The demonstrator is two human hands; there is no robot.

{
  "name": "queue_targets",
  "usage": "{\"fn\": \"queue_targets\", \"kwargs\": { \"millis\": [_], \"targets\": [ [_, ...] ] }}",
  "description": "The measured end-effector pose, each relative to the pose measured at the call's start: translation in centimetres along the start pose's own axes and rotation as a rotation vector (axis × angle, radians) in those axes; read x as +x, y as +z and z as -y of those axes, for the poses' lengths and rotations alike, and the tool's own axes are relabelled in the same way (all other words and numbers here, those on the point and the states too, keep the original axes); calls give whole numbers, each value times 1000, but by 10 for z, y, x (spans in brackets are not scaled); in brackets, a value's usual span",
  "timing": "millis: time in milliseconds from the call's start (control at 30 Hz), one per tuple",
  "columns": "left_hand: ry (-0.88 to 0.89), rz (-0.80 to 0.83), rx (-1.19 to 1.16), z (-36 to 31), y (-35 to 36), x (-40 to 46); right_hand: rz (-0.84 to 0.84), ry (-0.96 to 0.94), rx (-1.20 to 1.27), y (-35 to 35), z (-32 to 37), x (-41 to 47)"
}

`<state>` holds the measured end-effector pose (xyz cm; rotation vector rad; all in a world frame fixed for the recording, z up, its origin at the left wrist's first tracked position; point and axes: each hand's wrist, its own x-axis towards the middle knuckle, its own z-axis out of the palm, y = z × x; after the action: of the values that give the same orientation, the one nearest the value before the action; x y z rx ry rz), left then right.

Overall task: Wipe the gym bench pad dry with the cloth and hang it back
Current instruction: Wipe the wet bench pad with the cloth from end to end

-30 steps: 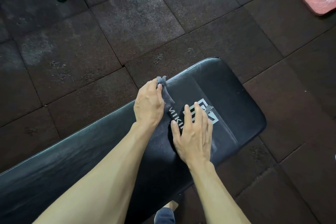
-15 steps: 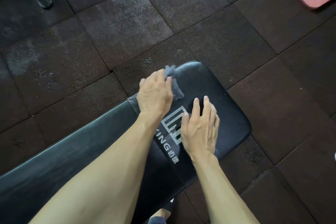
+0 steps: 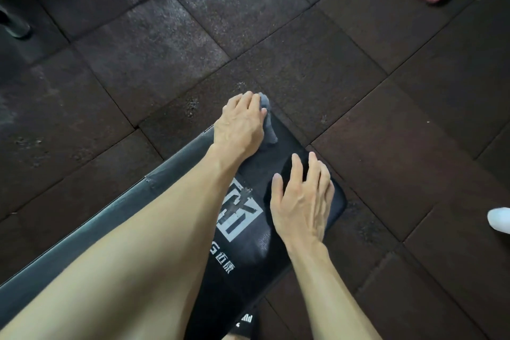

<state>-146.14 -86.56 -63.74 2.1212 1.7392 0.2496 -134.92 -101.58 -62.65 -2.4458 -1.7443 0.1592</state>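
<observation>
Head view: the cloth (image 3: 269,130) lies spread over the far end of the pad (image 3: 256,246), its bunched corner gripped by the left hand (image 3: 240,124), while the right hand (image 3: 300,201) presses it flat, fingers straight. Wiping looks nearly finished; next, probably, gather the cloth and hang it.

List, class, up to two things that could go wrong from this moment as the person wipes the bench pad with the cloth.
1. The left hand grips the grey cloth at the far end corner of the bench pad; another push could carry it off the edge onto the gritty rubber floor, dirtying it.
2. The right hand lies flat near the pad's side edge; it might slip off if leaned on.
</observation>
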Motion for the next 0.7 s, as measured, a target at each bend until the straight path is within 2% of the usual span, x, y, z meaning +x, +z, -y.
{"fn": "queue_targets", "kwargs": {
  "millis": [100, 267, 367, 433, 500, 600, 700],
  "targets": [
    [224, 43, 31, -14, 10, -3, -35, 8, 53, -1, -7, 5],
    [249, -94, -59, -17, 10, -41, -91, 43, 296, -10, 0, 31],
    [154, -198, -76, 0, 0, -47, -98, -24, 359, -14, 16, 52],
    [-30, -161, -3, 17, -6, -46, -76, -93, 352, -13, 30, 68],
    [-204, -77, 70, 31, -4, -49, 35, -173, 328, -6, 45, 81],
    [-231, -84, 147, 37, 4, -57, 167, -216, 260, 12, 58, 93],
    [-228, -135, 195, 35, 8, -58, 141, -204, 181, 19, 63, 106]
  ]
}}
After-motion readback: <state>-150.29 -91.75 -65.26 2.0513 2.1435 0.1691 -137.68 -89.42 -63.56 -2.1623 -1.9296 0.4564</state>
